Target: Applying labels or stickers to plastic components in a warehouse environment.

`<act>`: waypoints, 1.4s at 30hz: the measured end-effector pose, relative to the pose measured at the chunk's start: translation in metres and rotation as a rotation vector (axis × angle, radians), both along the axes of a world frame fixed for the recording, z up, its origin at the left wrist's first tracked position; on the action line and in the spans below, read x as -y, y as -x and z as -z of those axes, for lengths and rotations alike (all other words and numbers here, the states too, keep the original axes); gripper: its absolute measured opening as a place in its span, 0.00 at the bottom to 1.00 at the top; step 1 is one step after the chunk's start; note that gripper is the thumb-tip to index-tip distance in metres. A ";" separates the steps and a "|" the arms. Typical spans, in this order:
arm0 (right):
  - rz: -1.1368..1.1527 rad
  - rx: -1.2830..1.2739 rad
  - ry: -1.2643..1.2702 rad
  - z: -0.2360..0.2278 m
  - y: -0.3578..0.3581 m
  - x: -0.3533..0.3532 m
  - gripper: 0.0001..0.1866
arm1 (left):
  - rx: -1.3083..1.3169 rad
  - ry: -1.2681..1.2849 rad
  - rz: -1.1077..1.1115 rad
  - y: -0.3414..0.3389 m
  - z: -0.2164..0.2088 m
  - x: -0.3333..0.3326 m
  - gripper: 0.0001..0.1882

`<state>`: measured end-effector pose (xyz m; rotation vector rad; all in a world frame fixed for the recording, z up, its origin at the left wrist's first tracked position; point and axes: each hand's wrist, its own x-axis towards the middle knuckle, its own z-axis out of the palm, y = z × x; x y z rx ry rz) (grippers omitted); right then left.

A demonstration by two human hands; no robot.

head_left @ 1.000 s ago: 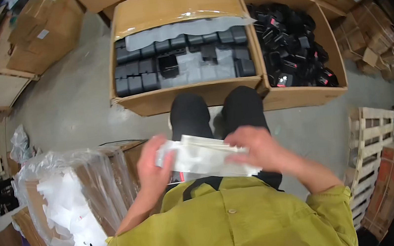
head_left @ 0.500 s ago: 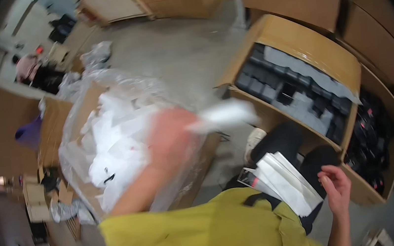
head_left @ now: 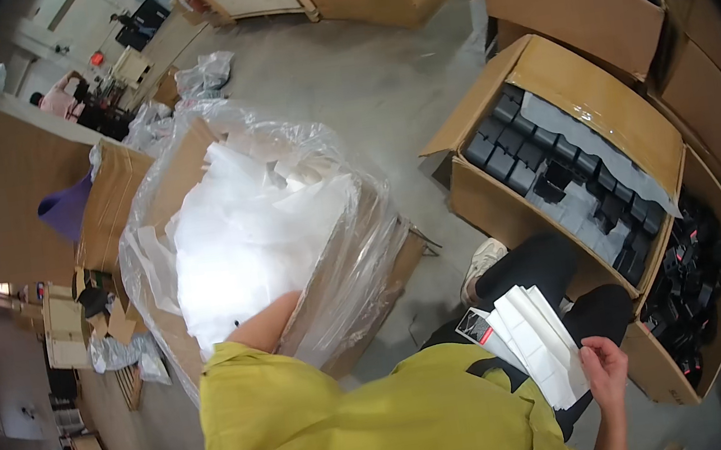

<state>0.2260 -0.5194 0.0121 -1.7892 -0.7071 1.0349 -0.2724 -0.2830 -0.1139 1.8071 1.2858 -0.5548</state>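
My left forearm [head_left: 273,321] reaches into a large carton [head_left: 371,301] lined with clear plastic. The hand itself is hidden among the pile of thin white sheets [head_left: 235,241] there, so its fingers do not show. On my lap rests a stack of folded white sheets [head_left: 535,343], fanned slightly. A small card in black, red and white [head_left: 476,328] sticks out at the stack's left side. My right hand [head_left: 606,363] is at the stack's right edge, with thumb and forefinger closed on the sheets there.
To the right, an open carton [head_left: 551,223] holds black moulded parts [head_left: 591,181] with grey sheets. Beside it, another carton [head_left: 713,342] is full of black parts [head_left: 687,282]. More cartons stand behind. A person [head_left: 62,102] is at the far left. Plastic bags [head_left: 206,74] lie beyond the lined carton.
My left hand has gone from above the lined carton, where a blurred white piece was at its fingers, down into the white pile. My right hand has moved left onto the lap stack.
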 end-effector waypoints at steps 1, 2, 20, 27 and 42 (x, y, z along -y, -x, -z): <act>0.033 0.004 -0.016 -0.004 -0.003 0.003 0.05 | -0.029 0.004 0.075 -0.020 -0.059 -0.063 0.17; 0.060 0.011 -0.036 -0.008 -0.004 0.004 0.05 | -0.056 0.005 0.143 -0.017 -0.119 -0.108 0.17; -0.235 0.325 0.020 0.015 0.010 -0.040 0.13 | 0.703 -0.478 0.426 -0.280 -0.168 0.016 0.08; -0.254 0.316 0.052 0.010 0.013 -0.041 0.16 | 1.076 -0.688 0.684 -0.318 -0.093 0.046 0.27; -0.493 0.696 0.129 0.004 0.019 -0.038 0.18 | 0.335 -0.383 0.499 -0.244 -0.254 -0.007 0.11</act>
